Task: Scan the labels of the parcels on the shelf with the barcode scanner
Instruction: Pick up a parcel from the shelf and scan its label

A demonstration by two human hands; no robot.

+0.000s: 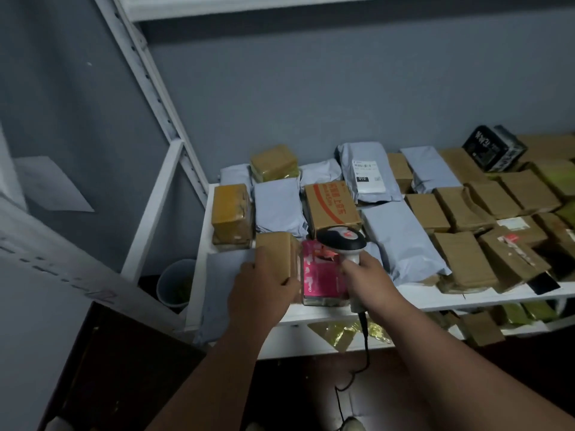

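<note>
My right hand (362, 275) grips the handle of a white and black barcode scanner (341, 238), whose head points down over a pink parcel (317, 279) at the front of the white shelf (466, 292). My left hand (261, 281) holds a small brown cardboard box (275, 248) just left of the pink parcel, fingers curled over its near edge. A red glow from the scanner falls on the pink parcel. The scanner's black cable (362, 346) hangs down below the shelf.
The shelf carries several grey mailer bags (278, 206), brown taped boxes (463, 262), an orange-printed carton (331, 208) and a black box (493, 147) at the back right. A white upright post (155, 209) stands at the left. A grey bin (175, 283) sits on the floor below.
</note>
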